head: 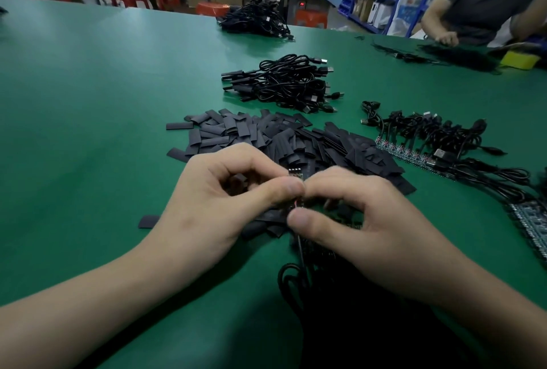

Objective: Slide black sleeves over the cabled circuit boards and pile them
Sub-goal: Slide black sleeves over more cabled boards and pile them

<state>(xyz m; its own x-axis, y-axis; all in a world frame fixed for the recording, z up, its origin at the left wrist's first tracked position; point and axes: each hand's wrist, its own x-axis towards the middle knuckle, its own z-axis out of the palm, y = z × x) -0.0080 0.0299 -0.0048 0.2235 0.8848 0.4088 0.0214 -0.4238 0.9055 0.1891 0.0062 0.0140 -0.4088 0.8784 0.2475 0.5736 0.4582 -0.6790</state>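
Board (296,175) between left hand (219,205), right hand (373,229)

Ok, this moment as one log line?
left hand: pinches circuit board | right hand: pinches circuit board | loose sleeves: heap beyond hands | sleeve on board: unclear

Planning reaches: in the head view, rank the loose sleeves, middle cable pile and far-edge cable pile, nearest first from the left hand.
1. loose sleeves, just beyond the left hand.
2. middle cable pile, farther back, centre.
3. far-edge cable pile, rearmost, centre.
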